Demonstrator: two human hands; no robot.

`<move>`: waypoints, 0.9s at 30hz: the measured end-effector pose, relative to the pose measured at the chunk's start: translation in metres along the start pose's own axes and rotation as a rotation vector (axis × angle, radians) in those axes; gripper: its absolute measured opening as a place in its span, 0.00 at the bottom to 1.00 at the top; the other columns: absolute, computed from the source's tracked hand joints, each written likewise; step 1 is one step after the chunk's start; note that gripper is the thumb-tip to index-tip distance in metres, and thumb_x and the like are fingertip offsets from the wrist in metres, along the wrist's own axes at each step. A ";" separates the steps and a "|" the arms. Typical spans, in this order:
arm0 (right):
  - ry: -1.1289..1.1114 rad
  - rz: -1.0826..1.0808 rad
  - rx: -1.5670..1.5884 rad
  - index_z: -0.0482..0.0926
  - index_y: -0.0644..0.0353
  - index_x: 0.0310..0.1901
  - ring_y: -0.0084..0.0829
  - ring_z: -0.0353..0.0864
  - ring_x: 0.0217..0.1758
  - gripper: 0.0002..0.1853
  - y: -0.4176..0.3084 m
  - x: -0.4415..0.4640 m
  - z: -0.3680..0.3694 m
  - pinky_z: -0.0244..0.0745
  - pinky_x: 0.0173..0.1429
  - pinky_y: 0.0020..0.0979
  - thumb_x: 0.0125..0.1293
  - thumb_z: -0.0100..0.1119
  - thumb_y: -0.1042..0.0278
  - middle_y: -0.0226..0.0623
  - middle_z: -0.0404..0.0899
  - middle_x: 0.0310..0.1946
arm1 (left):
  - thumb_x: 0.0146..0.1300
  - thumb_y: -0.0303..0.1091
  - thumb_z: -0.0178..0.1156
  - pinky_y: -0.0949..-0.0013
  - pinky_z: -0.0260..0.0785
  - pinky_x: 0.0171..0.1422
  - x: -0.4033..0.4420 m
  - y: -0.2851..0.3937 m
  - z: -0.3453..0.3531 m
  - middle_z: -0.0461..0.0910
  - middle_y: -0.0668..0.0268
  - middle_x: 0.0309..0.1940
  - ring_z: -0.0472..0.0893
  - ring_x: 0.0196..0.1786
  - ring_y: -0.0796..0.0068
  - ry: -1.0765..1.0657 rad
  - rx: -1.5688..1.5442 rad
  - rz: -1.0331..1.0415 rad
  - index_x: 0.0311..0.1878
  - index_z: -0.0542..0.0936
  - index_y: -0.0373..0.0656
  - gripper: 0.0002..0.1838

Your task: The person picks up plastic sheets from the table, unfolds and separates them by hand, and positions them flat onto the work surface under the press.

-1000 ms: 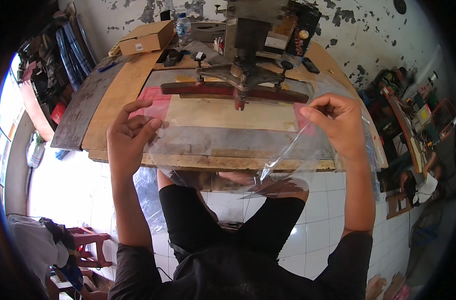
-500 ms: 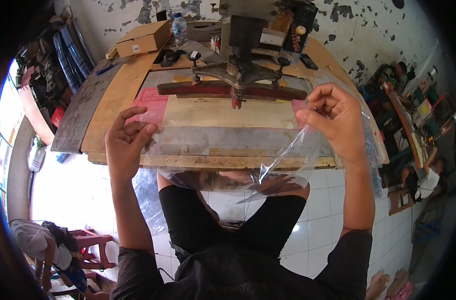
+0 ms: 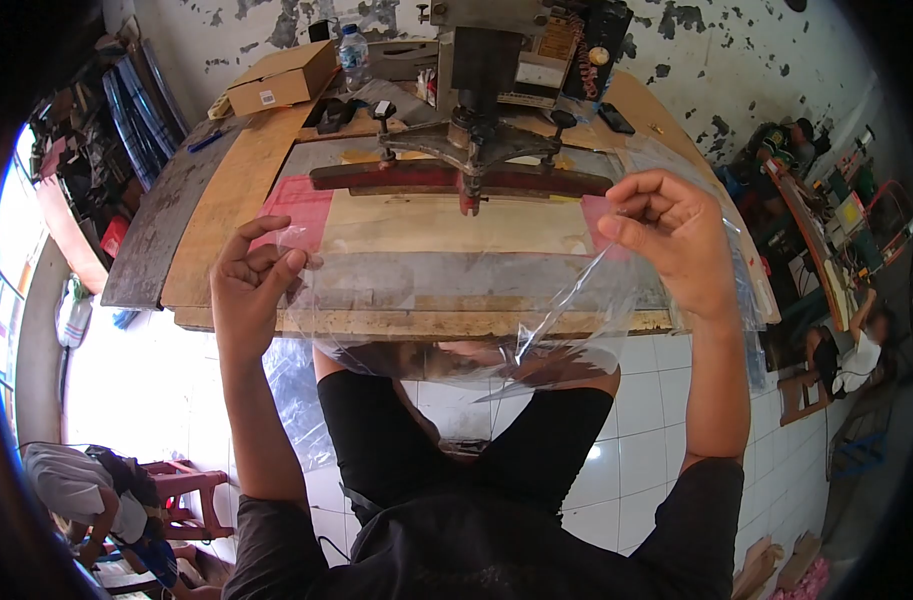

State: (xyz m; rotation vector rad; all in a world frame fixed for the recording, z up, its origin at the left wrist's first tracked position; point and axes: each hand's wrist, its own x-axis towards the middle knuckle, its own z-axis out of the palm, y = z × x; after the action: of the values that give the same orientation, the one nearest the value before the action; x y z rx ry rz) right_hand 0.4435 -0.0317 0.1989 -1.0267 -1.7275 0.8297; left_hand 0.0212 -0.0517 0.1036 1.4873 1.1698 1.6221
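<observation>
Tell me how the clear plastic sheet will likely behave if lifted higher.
The plastic sheet will probably be floppy, as it sags between the left hand and the right hand. It seems light, looking thin and see-through. Its glossy sheen suggests it may slip.

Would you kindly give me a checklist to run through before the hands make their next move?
1. Left hand pinching the clear, thin plastic sheet: ok.
2. Right hand pinching the sheet: ok.
3. Sheet pulled smooth: not ok; it sags, with a shiny crease.
4. Long dark-red bar raised off the cream-coloured rectangular panel: cannot tell from this angle.
5. Black rectangular phone away from both hands: ok, beyond the right hand.
</observation>
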 end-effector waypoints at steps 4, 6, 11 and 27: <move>-0.016 -0.001 -0.029 0.85 0.66 0.51 0.16 0.83 0.38 0.14 0.000 -0.001 0.000 0.78 0.40 0.18 0.68 0.78 0.74 0.33 0.88 0.38 | 0.72 0.26 0.72 0.81 0.73 0.38 0.001 -0.002 -0.001 0.92 0.59 0.35 0.86 0.33 0.85 -0.016 0.011 -0.001 0.65 0.78 0.32 0.22; -0.022 -0.011 -0.026 0.85 0.66 0.51 0.16 0.83 0.38 0.14 0.001 -0.001 -0.001 0.78 0.41 0.18 0.68 0.78 0.74 0.33 0.88 0.38 | 0.72 0.26 0.72 0.81 0.73 0.38 0.001 -0.001 0.000 0.92 0.59 0.35 0.86 0.33 0.85 -0.014 0.011 -0.003 0.65 0.78 0.32 0.22; -0.031 -0.043 -0.022 0.85 0.66 0.50 0.16 0.83 0.40 0.14 0.006 0.000 -0.001 0.78 0.43 0.19 0.67 0.79 0.74 0.33 0.88 0.39 | 0.72 0.26 0.72 0.81 0.73 0.38 0.002 -0.003 0.000 0.92 0.59 0.35 0.86 0.33 0.85 -0.010 0.012 0.006 0.65 0.78 0.32 0.22; 0.155 0.102 -0.097 0.82 0.64 0.56 0.19 0.87 0.43 0.13 0.157 0.022 0.019 0.79 0.47 0.24 0.74 0.70 0.75 0.32 0.92 0.40 | 0.74 0.29 0.71 0.76 0.73 0.36 0.033 -0.077 0.047 0.90 0.61 0.33 0.84 0.32 0.82 -0.176 0.127 -0.168 0.67 0.77 0.37 0.22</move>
State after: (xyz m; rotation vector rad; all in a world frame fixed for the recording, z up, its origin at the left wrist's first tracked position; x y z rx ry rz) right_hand 0.4633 0.0529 0.0652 -1.2207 -1.6071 0.7150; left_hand 0.0539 0.0176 0.0456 1.5320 1.2799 1.2990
